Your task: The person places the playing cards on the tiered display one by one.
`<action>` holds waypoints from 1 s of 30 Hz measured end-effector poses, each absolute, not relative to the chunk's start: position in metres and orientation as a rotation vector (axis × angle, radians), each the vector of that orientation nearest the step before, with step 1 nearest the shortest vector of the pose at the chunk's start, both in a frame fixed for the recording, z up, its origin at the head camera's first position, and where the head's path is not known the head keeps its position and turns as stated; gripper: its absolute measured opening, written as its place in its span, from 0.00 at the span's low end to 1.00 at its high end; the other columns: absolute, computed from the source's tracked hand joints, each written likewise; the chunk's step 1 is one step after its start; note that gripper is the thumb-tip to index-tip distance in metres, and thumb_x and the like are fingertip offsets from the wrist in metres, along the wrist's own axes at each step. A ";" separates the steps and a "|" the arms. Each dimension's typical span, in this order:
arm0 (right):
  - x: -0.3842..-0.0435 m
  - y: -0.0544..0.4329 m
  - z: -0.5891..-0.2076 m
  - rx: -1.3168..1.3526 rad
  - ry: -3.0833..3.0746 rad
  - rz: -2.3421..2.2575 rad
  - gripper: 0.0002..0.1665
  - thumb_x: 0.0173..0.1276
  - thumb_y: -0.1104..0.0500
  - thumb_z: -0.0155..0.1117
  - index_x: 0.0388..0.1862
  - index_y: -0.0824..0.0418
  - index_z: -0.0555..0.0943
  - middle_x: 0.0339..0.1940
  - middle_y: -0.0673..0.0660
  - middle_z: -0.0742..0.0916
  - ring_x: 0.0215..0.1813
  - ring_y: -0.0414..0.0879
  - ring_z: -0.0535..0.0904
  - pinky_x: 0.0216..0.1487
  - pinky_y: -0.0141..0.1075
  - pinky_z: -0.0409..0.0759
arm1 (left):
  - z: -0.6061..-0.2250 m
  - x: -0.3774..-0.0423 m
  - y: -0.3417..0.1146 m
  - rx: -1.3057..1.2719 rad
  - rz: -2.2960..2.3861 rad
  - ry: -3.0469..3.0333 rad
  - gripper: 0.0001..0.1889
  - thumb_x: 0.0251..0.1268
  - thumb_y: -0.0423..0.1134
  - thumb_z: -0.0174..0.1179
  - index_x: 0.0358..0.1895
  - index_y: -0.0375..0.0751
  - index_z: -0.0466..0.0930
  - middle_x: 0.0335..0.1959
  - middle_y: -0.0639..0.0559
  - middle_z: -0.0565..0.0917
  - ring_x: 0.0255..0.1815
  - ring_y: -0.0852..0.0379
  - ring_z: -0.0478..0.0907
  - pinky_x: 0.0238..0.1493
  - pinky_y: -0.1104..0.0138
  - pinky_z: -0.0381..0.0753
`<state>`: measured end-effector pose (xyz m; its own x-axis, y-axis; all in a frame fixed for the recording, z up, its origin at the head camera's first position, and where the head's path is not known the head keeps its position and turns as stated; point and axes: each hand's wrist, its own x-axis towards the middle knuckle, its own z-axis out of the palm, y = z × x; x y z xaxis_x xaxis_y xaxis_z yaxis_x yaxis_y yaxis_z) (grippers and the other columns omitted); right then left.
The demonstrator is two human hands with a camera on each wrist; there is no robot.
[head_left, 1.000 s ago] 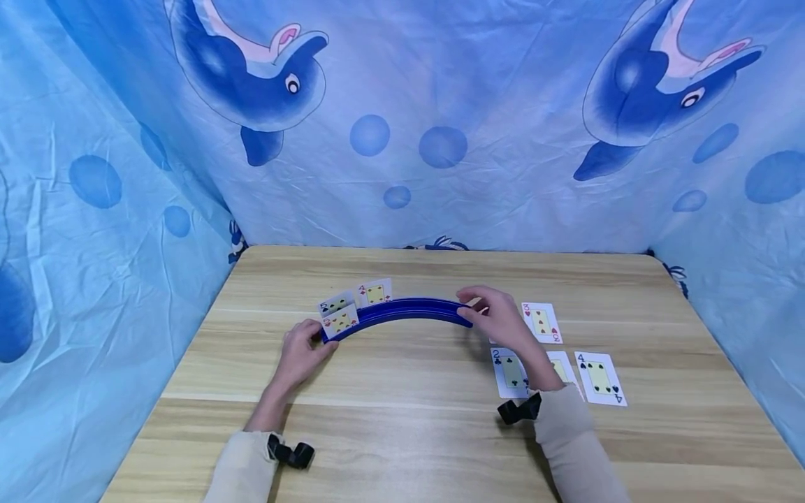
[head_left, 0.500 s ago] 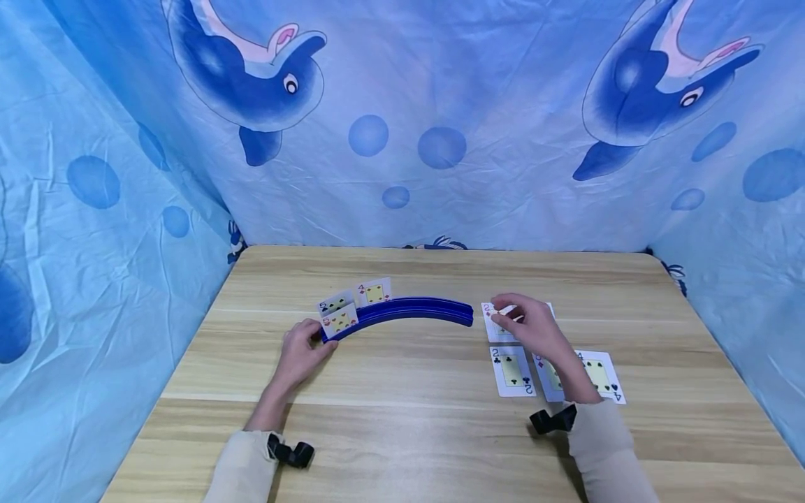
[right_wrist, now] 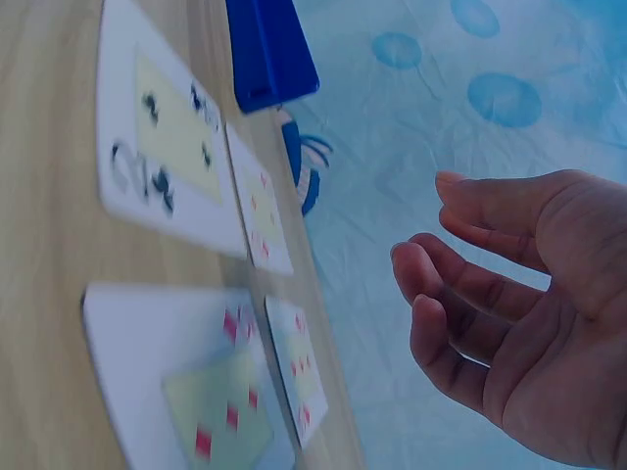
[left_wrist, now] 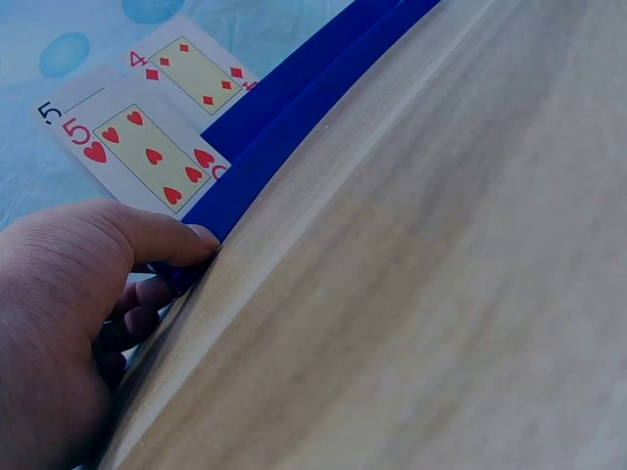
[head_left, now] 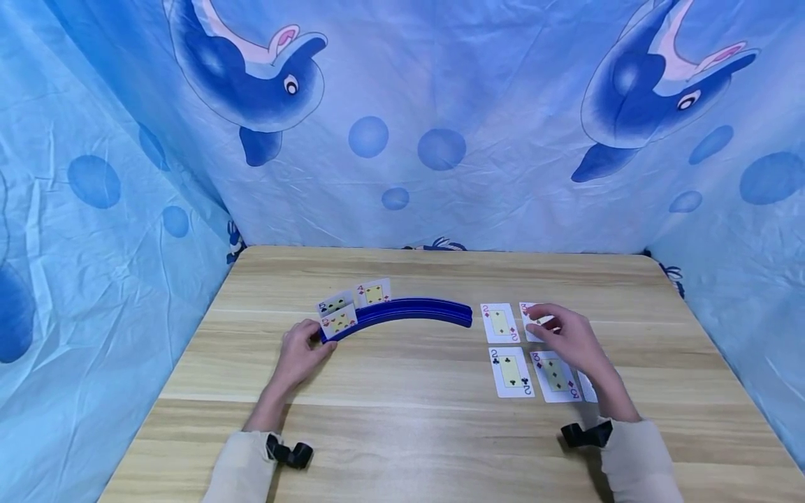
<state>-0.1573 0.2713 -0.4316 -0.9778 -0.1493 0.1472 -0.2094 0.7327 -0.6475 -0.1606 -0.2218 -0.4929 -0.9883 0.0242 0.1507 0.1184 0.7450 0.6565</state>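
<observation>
My left hand [head_left: 304,355] pinches the left end of a curved blue card holder [head_left: 415,308], thumb in front and fingers curled behind. In that end stand a five of hearts [left_wrist: 152,152] in front, a black five [head_left: 335,302] behind it, and a four of diamonds [head_left: 374,292] to the right. My right hand [head_left: 567,337], holding nothing, hovers above the table with loosely bent fingers, over the three of hearts [head_left: 532,318] in the head view. The right wrist view shows its thumb and fingers apart.
Face up on the wooden table [head_left: 402,419] lie a two of diamonds [head_left: 499,323], a two of clubs [head_left: 511,372] and a three of diamonds [head_left: 556,377]. Another card [head_left: 586,386] is mostly hidden under the right forearm. A blue dolphin curtain [head_left: 402,105] hangs behind.
My right hand has left the holder's right end and moved right, first over the two of diamonds, then the three of hearts. My left hand stays at the holder.
</observation>
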 end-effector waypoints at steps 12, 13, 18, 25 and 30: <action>-0.138 0.315 -0.440 0.190 -2.922 1.011 0.23 0.70 0.54 0.66 0.60 0.65 0.79 0.52 0.66 0.86 0.44 0.51 0.83 0.37 0.28 0.78 | -0.495 -0.162 -0.222 -0.131 -1.054 -2.795 0.19 0.54 0.36 0.72 0.48 0.29 0.83 0.49 0.35 0.85 0.49 0.40 0.79 0.55 0.51 0.67; -0.136 0.318 -0.440 0.185 -2.927 1.008 0.24 0.70 0.54 0.66 0.60 0.65 0.79 0.52 0.66 0.86 0.44 0.51 0.83 0.37 0.28 0.78 | -0.495 -0.162 -0.221 -0.132 -1.057 -2.794 0.20 0.54 0.36 0.72 0.48 0.29 0.83 0.49 0.35 0.85 0.49 0.40 0.79 0.55 0.51 0.67; -0.128 0.328 -0.442 0.153 -2.953 1.004 0.26 0.68 0.54 0.68 0.61 0.66 0.78 0.53 0.67 0.85 0.46 0.54 0.84 0.39 0.26 0.77 | -0.493 -0.161 -0.221 -0.129 -1.072 -2.794 0.20 0.54 0.37 0.72 0.49 0.29 0.83 0.49 0.36 0.85 0.50 0.41 0.79 0.56 0.51 0.67; -0.119 0.340 -0.447 0.145 -2.974 0.962 0.27 0.65 0.55 0.71 0.59 0.67 0.79 0.53 0.67 0.86 0.45 0.49 0.83 0.38 0.26 0.75 | -0.494 -0.161 -0.222 -0.117 -1.073 -2.805 0.20 0.55 0.37 0.72 0.49 0.29 0.83 0.50 0.36 0.85 0.50 0.41 0.79 0.56 0.51 0.67; -0.113 0.347 -0.454 0.142 -2.978 0.882 0.25 0.62 0.55 0.74 0.54 0.66 0.81 0.49 0.65 0.87 0.42 0.45 0.82 0.37 0.28 0.75 | -0.495 -0.161 -0.222 -0.112 -1.075 -2.806 0.20 0.55 0.37 0.72 0.49 0.30 0.83 0.50 0.36 0.85 0.51 0.41 0.79 0.57 0.51 0.66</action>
<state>-0.1127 0.3475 -0.4540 -0.9953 -0.0780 0.0569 -0.0964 0.8351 -0.5416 -0.1611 -0.2220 -0.4947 -0.9881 0.0208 0.1521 0.1171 0.7427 0.6593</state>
